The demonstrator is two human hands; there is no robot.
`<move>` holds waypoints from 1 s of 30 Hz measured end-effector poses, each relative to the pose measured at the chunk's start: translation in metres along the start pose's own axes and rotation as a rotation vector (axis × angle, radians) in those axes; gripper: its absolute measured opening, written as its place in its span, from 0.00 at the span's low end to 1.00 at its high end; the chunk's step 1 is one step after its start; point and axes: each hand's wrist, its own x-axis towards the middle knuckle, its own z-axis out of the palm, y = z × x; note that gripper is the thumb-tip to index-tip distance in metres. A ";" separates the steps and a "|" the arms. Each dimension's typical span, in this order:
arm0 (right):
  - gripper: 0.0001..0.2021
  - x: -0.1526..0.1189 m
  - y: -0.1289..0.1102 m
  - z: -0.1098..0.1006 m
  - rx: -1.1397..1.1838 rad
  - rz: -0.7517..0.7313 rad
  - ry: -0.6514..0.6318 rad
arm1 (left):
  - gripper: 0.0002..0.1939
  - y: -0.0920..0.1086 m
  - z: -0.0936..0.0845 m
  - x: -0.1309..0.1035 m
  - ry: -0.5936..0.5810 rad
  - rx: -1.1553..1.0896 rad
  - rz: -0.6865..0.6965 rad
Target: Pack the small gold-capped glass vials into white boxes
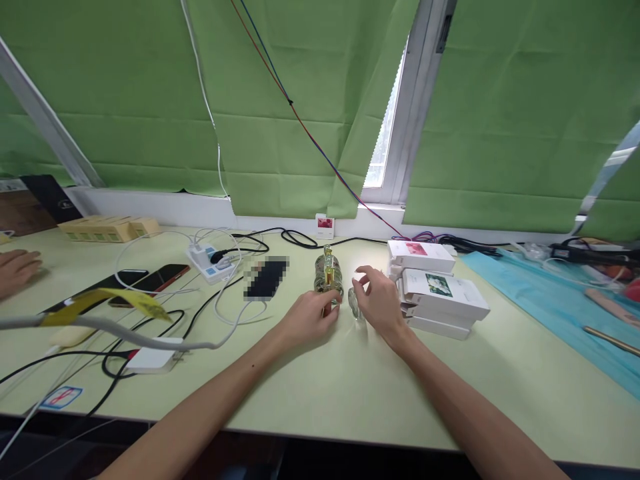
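At the middle of the table stands a close row of round clear glass bottles (pixel 321 267) with gold-coloured necks. My left hand (pixel 311 319) is at the near end of the row, its fingers bent around the front bottle; part of the bottle is hidden behind them. Just to the right, my right hand (pixel 381 301) pinches a round, flat, clear glass piece (pixel 353 304) by its edge, tilted up close to the tabletop. Whether this piece is also a bottle cannot be told. Beside my right hand are stacked white boxes (pixel 445 303) with flower pictures.
A small white box (pixel 325 228) stands by the wall. Leftward are a blurred-out phone (pixel 267 279), a power strip (pixel 210 263), tangled cables, a white adapter (pixel 155 357) and yellow blocks (pixel 107 229). Another person's hand (pixel 19 270) rests far left. Blue sheeting (pixel 543 300) covers the right side.
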 end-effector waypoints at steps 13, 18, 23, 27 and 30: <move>0.08 -0.003 -0.006 0.003 0.137 -0.135 0.016 | 0.11 -0.005 0.003 0.001 0.056 -0.014 -0.028; 0.07 -0.004 -0.008 0.003 0.181 -0.125 0.034 | 0.12 0.000 0.000 0.001 0.037 -0.037 0.016; 0.07 -0.005 -0.011 0.003 0.219 -0.099 0.041 | 0.16 0.005 0.000 0.001 0.024 -0.008 -0.012; 0.07 -0.006 -0.014 0.001 0.244 -0.098 0.040 | 0.18 0.006 0.003 0.001 0.035 0.017 -0.053; 0.08 -0.006 -0.013 0.001 0.246 -0.107 0.039 | 0.16 0.006 0.002 0.002 0.035 0.027 -0.052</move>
